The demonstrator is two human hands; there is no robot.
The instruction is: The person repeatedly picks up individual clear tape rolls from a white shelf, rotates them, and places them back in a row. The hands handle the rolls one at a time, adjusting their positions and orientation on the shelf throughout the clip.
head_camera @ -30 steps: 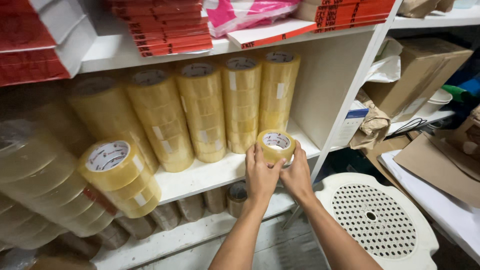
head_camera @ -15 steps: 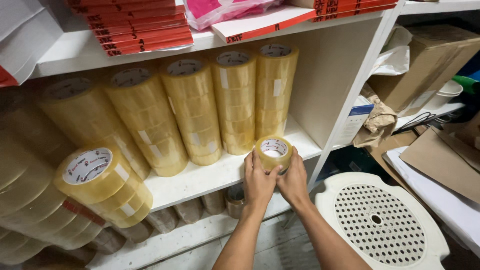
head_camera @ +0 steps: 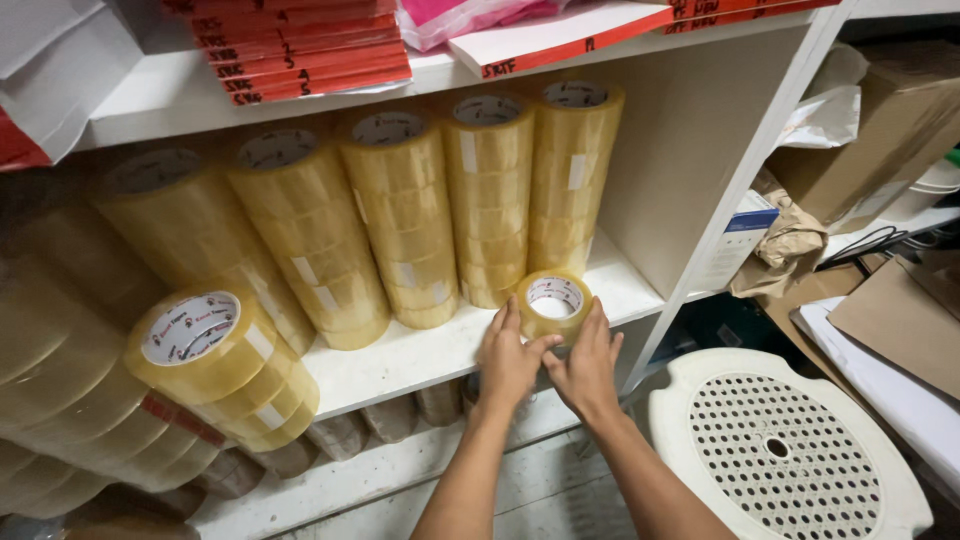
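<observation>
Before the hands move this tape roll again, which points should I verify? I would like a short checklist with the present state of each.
1. Both hands on the roll: left hand and right hand each touch the single tape roll: ok.
2. Roll supported: it rests on the white shelf, near the front edge: ok.
3. Room beside the roll: bare shelf to its right; the tall tape stacks stand close behind: ok.
4. Stacks upright: several lean: not ok.
5. Grip firmness: cannot tell.
6. Stool below right, apart from the arms: ok.
</observation>
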